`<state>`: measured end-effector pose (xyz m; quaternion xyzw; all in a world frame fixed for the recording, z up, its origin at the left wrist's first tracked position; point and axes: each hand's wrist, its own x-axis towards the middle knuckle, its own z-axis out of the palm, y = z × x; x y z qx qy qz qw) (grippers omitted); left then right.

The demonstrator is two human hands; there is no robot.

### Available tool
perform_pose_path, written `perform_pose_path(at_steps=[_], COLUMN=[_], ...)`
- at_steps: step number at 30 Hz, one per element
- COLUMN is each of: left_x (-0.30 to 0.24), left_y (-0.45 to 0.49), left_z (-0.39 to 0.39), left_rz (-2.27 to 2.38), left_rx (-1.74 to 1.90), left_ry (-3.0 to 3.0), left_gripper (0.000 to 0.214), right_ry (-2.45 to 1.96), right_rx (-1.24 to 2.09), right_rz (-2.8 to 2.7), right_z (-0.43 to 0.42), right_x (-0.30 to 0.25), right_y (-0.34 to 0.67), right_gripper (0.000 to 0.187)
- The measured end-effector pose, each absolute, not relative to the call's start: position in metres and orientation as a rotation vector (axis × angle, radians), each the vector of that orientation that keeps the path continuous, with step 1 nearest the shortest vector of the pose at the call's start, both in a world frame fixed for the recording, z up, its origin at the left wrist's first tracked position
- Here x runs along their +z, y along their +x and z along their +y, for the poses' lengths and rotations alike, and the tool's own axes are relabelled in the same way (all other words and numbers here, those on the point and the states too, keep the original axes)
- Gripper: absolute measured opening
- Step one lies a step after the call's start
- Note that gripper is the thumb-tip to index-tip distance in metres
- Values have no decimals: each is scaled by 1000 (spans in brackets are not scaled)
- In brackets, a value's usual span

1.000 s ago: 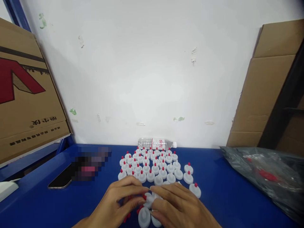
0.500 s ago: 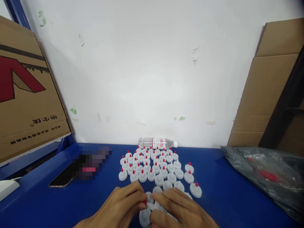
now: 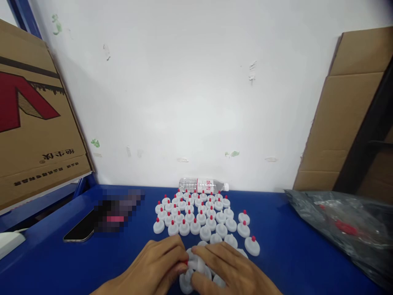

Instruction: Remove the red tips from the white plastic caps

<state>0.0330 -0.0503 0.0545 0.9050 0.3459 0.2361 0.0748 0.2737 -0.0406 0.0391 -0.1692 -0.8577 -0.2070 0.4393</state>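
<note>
My left hand [image 3: 159, 264] is closed in a pinch at the bottom centre, with a small red tip cap [image 3: 186, 262] between thumb and forefinger. Opposite it, my right hand [image 3: 229, 268] grips a white plastic nozzle lid [image 3: 200, 265], tipped on its side toward the red cap. Fingers partly cover this lid, and I cannot tell whether the two parts touch. Around and under the hands lie white lids without red tips, such as one lid [image 3: 186, 282] beneath my left fingers. Beyond stand rows of white lids with red tips [image 3: 184, 228].
A clear bottle [image 3: 192, 185] lies along the wall behind the lids. At left are a phone [image 3: 80, 228] and a cardboard box [image 3: 33, 151]. A grey plastic bag [image 3: 325, 221] with red pieces showing rests at right, below upright cardboard [image 3: 334, 119]. The tabletop [image 3: 123, 254] is blue.
Both hands have shifted very slightly left, keeping their grips. The nozzle lid in my right hand has turned a little, and its nozzle stays close to the red cap.
</note>
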Motion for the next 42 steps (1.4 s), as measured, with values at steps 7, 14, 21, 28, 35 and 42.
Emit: perform_pose_path(at_steps=[7, 14, 21, 28, 35, 42], left_x=[48, 49, 48, 50, 56, 54], left_y=[29, 26, 28, 28, 34, 32], left_z=[-37, -25, -31, -34, -39, -40], left_rz=[1062, 1183, 1159, 1214, 1192, 1180], left_rx=[696, 704, 567, 421, 306, 298], left_ry=[2719, 2730, 2737, 2694, 2692, 2677], left_gripper=[24, 22, 20, 18, 18, 19], right_ry=[-408, -885, -1554, -1633, -1506, -1367], right_rx=[-599, -462, -195, 33, 168, 172], right_rz=[-2155, -1928, -1798, -1930, -2064, -2132], right_z=[-32, -11, 16, 24, 21, 16], right_x=[46, 67, 47, 29, 31, 34], right_y=[276, 340, 378, 377, 371, 361], right_gripper=[19, 18, 43, 61, 63, 57])
